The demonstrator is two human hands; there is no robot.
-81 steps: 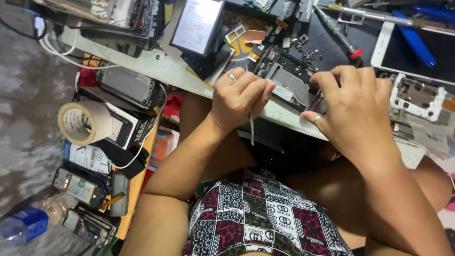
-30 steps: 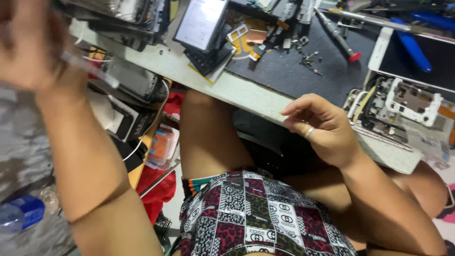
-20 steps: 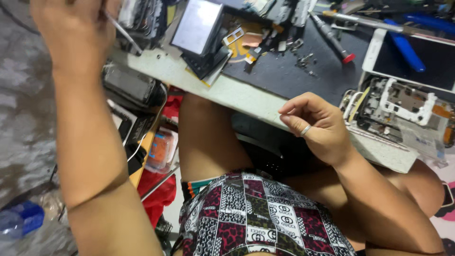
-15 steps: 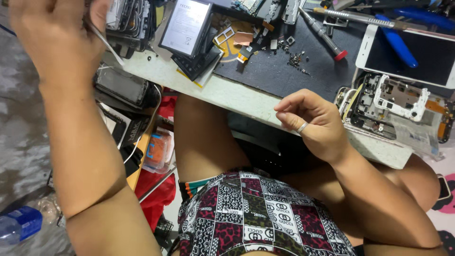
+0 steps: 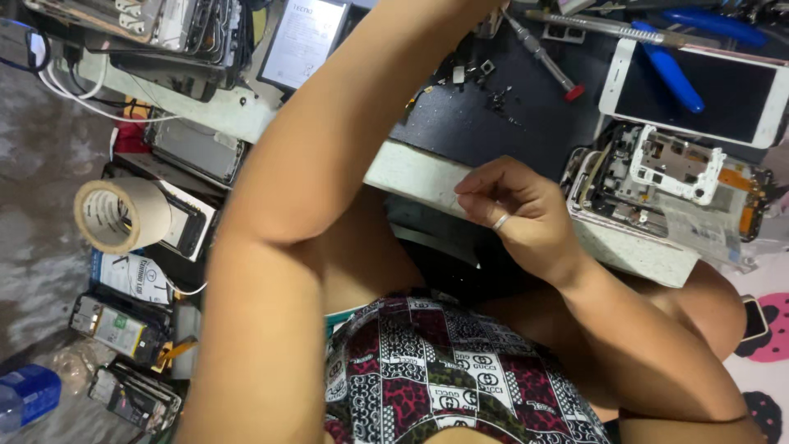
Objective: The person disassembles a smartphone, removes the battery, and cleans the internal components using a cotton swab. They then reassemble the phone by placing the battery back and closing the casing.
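My right hand (image 5: 514,215) hovers at the front edge of the white worktable (image 5: 411,168). Its fingers are pinched together and a ring shows on one finger; I cannot see anything between the fingertips. Just to its right lies an opened phone (image 5: 657,177) with its inner boards bare. My left forearm (image 5: 353,140) crosses the view diagonally up to the top edge, and its hand is out of frame. It covers part of the black work mat (image 5: 493,123), where several small screws and parts lie.
A white phone with a dark screen (image 5: 699,90), a blue-handled tool (image 5: 674,74) and a red-tipped screwdriver (image 5: 542,49) lie at the table's back right. A roll of tape (image 5: 115,215), phone parts (image 5: 123,329) and a blue bottle (image 5: 29,395) sit on the floor, left.
My left arm has swung from the far left across to the top centre, and its hand has left the view. My right hand has stayed pinched by the table edge.
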